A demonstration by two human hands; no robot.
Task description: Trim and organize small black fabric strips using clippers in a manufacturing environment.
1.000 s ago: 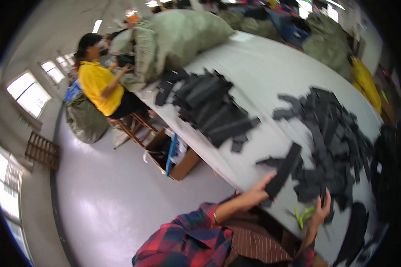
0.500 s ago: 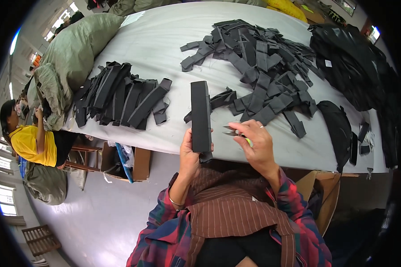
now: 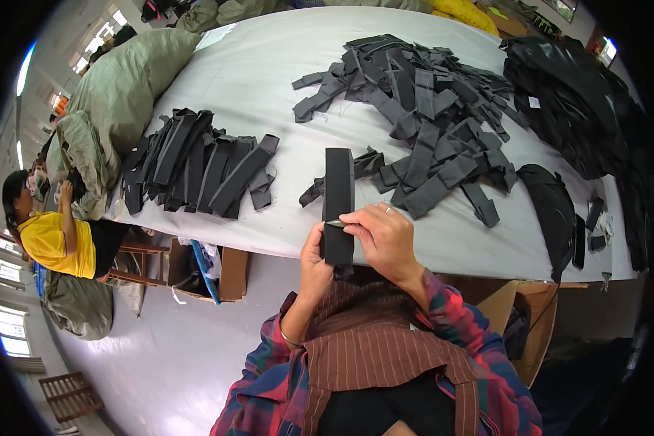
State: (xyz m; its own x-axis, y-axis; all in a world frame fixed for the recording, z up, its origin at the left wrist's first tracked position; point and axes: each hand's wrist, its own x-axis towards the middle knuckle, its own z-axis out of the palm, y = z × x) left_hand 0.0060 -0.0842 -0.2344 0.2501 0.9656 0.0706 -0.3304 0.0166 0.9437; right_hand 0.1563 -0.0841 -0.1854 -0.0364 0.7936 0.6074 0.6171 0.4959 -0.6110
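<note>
The dark fabric strip (image 3: 338, 196) stood upright just near of the table's near edge (image 3: 283, 243), clasped at its lower end by the left hand (image 3: 314, 260) — the right hand (image 3: 381, 236) was closed on a small blade-like tool (image 3: 339, 224) laid across it. Keeping the strip taut and the tool clear of the left thumb seemed wise — sorted strips (image 3: 196, 163) lay far left, a loose heap (image 3: 421, 109) far right.

i saw a long dark grey fabric strip (image 3: 338, 196) standing upright above the table's near edge, flat face toward the camera, its lower end gripped between two hands.
</note>
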